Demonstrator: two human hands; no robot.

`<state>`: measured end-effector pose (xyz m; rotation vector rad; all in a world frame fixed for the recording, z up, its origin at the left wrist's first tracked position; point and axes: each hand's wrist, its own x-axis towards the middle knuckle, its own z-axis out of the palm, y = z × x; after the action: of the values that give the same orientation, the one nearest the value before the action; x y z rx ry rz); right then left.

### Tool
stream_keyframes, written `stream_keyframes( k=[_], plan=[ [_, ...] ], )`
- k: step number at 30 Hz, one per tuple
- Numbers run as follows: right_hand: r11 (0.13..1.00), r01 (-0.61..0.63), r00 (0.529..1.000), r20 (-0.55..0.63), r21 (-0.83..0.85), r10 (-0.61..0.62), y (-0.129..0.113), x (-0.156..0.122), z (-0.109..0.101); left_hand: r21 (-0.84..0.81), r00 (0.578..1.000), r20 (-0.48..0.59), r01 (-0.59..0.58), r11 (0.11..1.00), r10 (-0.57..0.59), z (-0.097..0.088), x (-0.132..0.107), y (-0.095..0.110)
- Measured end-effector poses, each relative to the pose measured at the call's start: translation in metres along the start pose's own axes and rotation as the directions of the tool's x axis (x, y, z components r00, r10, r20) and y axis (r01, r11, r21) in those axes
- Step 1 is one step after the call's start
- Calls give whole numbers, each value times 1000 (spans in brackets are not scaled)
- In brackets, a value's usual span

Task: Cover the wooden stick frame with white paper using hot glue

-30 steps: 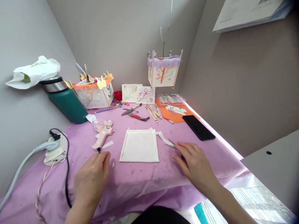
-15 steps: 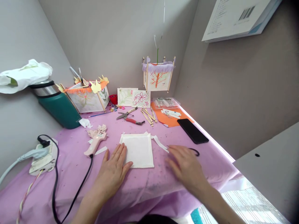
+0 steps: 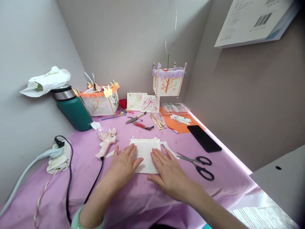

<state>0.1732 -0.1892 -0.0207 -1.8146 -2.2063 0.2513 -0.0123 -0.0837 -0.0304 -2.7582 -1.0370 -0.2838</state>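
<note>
A flat white square panel [image 3: 145, 156], with raised edges that look fabric-covered, lies on the purple tablecloth [image 3: 133, 203]. My left hand [image 3: 125, 162] rests on its left edge, fingers stretched out. On the panel's right edge my right hand [image 3: 166, 168] lies flat, fingers extended and thumb apart. Neither hand grips anything. Black-handled scissors [image 3: 196, 162] lie just right of my right hand, blades partly spread. A white strip [image 3: 169, 149] sits between the panel and the scissors. Left of my left hand is a pink glue gun [image 3: 107, 146] with its black cord.
Pruning shears [image 3: 139, 122], wooden sticks [image 3: 157, 122], a black phone [image 3: 204, 138] and an orange sheet [image 3: 182, 128] lie behind. A green bottle [image 3: 73, 111] and a power strip [image 3: 59, 157] stand left. A decorated lantern [image 3: 169, 83] hangs above the back.
My right hand has moved left from over the scissors onto the panel's right edge, so the scissors now show fully. My left hand stays on the left edge. The view has shifted slightly.
</note>
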Motion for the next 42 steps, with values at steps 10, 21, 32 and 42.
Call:
stream_keyframes(
  k=[10,21,32,42],
  plan=[
    [980,-91,994,-84,-179,76,20,39,21,29,993,106,51,998,-54,10,30,-6],
    [984,-91,990,-121,-156,72,32,34,11,-14,999,34,41,999,-41,6,33,-13],
    [991,-61,983,-178,-116,39,40,32,-9,-54,995,43,87,995,-85,-4,41,-15],
    [929,-369,915,-178,-1,363,65,66,-23,-48,989,143,-30,998,36,-9,104,-2]
  ],
)
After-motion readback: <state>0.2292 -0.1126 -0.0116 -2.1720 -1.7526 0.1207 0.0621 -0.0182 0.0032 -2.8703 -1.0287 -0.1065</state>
